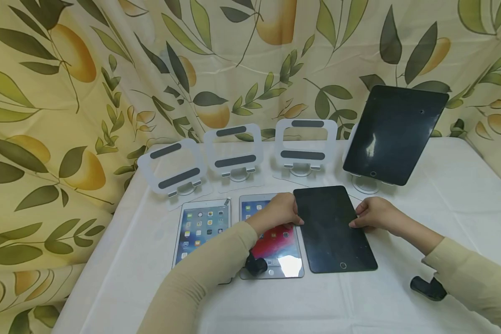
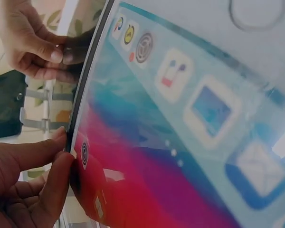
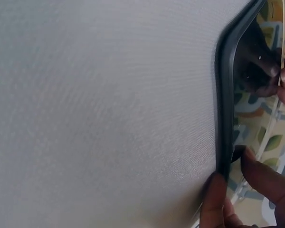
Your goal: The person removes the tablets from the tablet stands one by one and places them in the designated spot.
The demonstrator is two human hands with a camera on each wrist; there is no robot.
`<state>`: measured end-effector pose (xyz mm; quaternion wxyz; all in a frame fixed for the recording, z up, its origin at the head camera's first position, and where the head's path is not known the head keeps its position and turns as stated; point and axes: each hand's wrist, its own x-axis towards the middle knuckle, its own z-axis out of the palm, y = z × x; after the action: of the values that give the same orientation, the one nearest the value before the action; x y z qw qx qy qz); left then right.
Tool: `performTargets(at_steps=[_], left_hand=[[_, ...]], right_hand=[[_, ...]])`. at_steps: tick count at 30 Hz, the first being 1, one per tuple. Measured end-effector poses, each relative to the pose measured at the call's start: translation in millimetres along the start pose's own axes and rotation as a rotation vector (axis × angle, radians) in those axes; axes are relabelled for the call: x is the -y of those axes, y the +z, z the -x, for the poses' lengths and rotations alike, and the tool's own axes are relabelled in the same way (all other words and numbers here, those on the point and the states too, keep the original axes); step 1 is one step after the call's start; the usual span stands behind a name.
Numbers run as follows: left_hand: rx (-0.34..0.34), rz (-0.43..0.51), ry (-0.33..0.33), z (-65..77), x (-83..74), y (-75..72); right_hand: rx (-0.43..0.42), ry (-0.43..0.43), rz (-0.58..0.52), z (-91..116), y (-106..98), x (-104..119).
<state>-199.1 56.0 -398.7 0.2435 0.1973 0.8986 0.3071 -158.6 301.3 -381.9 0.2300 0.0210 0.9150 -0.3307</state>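
Note:
A black tablet (image 1: 333, 232) with its screen dark lies at the middle of the table, close over the white cloth. My left hand (image 1: 279, 211) pinches its left edge near the upper part, reaching across a lit tablet (image 1: 275, 250) with a pink and blue screen. On the opposite side, my right hand (image 1: 375, 214) pinches the right edge between thumb and fingers. In the right wrist view, the thumb lies over the tablet's dark glass (image 3: 254, 95) and the fingertips (image 3: 213, 190) are at its rim. Both hands' fingers meet the edges at about the same height.
Another dark tablet (image 1: 394, 134) leans on a stand at the back right. Three white stands with grey pads, a left one (image 1: 173, 167), a middle one (image 1: 234, 148) and a right one (image 1: 305, 141), line the back. A second lit tablet (image 1: 202, 227) lies at the left, partly behind my left sleeve.

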Motion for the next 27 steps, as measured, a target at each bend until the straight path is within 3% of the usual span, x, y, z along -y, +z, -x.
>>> performTargets(at_steps=[9, 18, 27], left_hand=[[-0.036, 0.005, 0.027, 0.6, -3.0, -5.5], [-0.116, -0.062, 0.065, -5.4, -11.9, -7.0], [-0.194, 0.05, 0.064, -11.2, -23.3, -8.6]], right_hand=[[-0.025, 0.004, 0.101, 1, -3, 2], [-0.056, -0.03, 0.028, 8, -10, -1], [-0.134, -0.048, -0.012, 17, -21, -3]])
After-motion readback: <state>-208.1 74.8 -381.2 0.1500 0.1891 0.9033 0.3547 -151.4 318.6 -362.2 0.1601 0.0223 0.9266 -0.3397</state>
